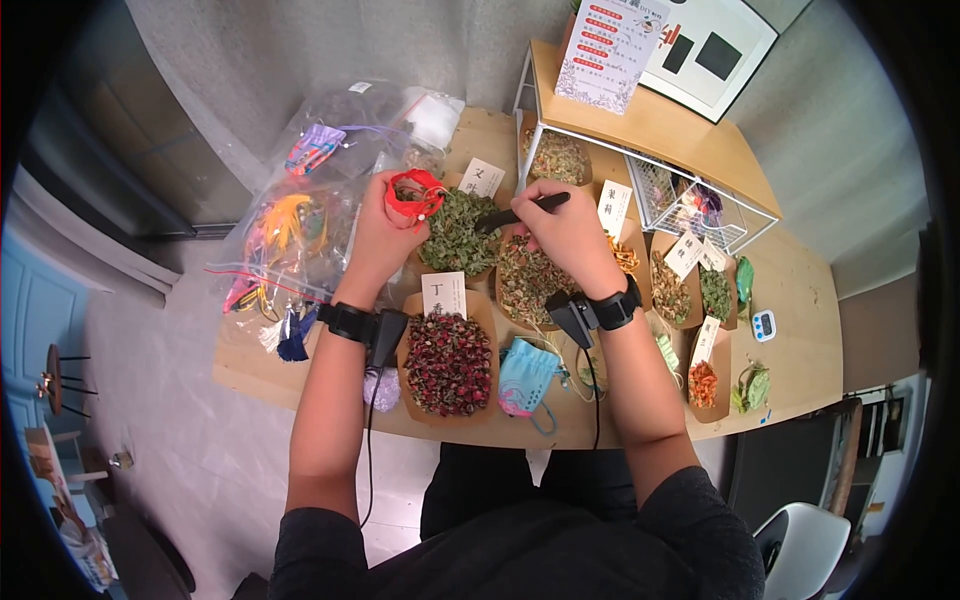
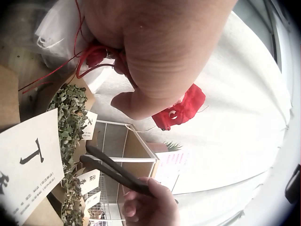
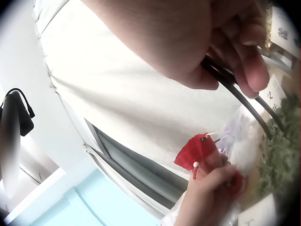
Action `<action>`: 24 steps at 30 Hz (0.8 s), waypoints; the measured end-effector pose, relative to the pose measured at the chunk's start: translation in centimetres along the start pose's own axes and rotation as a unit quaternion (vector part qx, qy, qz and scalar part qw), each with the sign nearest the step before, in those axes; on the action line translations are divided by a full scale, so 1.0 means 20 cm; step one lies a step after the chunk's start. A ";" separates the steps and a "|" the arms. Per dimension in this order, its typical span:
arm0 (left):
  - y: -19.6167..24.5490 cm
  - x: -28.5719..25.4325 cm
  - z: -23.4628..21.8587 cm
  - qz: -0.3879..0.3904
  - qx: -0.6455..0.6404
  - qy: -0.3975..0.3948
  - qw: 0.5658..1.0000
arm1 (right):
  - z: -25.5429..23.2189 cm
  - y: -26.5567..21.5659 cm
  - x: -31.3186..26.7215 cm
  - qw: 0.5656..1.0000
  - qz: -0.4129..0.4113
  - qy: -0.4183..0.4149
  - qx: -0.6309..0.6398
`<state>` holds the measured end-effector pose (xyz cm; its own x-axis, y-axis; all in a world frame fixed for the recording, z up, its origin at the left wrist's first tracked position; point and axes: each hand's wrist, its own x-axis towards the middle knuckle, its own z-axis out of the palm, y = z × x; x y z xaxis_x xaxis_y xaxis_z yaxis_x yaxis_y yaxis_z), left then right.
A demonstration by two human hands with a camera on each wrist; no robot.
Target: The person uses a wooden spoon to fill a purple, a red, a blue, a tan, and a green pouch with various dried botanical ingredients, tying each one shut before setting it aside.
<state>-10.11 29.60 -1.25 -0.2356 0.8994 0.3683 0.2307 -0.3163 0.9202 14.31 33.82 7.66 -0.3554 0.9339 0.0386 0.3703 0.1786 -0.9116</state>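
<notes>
Dark tweezers (image 1: 540,208) are pinched in the right hand (image 1: 572,238), their tips touching the dried green leaves (image 1: 458,232) in a paper tray. In the right wrist view both tips stand a little apart among the leaves (image 3: 283,150). The left hand (image 1: 378,235) grips a small red pouch (image 1: 416,198) beside that tray; its mouth appears open in the head view. Red cords hang from the pouch (image 2: 184,109) in the left wrist view. A tray of dark red buds (image 1: 448,366) lies nearer the body.
Clear plastic bags (image 1: 300,215) with colourful items lie at the left. Other trays hold dried flowers (image 1: 530,275) and orange pieces (image 1: 703,384). A blue pouch (image 1: 528,375) is near the front edge. A wooden shelf (image 1: 650,135) stands at the back, and a small timer (image 1: 763,325) at the right.
</notes>
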 end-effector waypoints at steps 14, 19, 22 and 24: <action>0.00 0.00 -0.01 -0.005 -0.002 -0.007 1.000 | -0.16 -0.02 -0.06 0.977 -0.035 -0.198 -0.075; 0.00 0.00 0.00 -0.008 -0.022 -0.008 1.000 | -0.14 -0.02 -0.05 0.971 -0.056 -0.204 -0.107; -0.01 0.00 0.00 -0.004 -0.023 -0.007 1.000 | -0.12 0.05 -0.03 0.972 -0.092 -0.187 -0.105; -0.03 0.00 0.00 -0.004 -0.023 -0.007 1.000 | -0.09 0.07 -0.01 0.972 -0.107 -0.182 -0.106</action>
<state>-10.27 29.84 -1.71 -0.2248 0.9060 0.3586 0.1851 -0.3216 0.9286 16.50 34.46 7.22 -0.7089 0.7044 0.0354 0.4097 0.4522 -0.7923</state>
